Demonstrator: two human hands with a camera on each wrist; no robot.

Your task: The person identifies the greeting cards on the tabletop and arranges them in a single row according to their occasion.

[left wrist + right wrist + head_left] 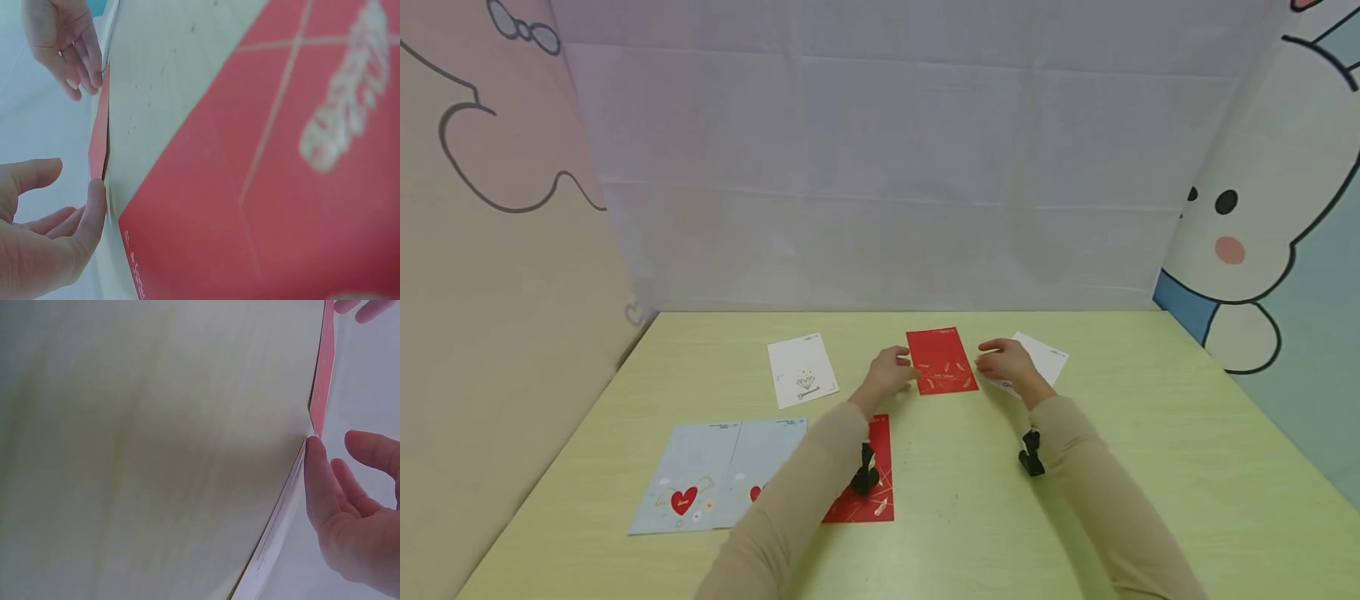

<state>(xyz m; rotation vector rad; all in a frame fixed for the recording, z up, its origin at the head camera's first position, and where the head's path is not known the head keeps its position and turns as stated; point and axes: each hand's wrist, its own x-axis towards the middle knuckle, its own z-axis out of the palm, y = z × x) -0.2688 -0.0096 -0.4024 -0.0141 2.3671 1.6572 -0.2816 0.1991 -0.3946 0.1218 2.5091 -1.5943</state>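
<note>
A red card (942, 354) with a gold pattern lies flat at the back middle of the table, between the two hands. My left hand (889, 375) is at its left edge, the fingers loosely bent; in the left wrist view a fingertip of that hand (56, 244) seems to touch the card's edge. To the right, my right hand (1006, 364) hovers over or rests on the left part of a white card (1048, 360), hiding some of it. In the right wrist view the fingers of the right hand (359, 519) are extended and grip nothing, thumb apart.
Another white card (802, 371) with a gold diamond drawing lies at the back left. Two pale blue cards with red hearts (692, 467) lie side by side at the front left. A second red card (881, 475) is partly under the left forearm. A white cloth (887, 183) hangs behind the table.
</note>
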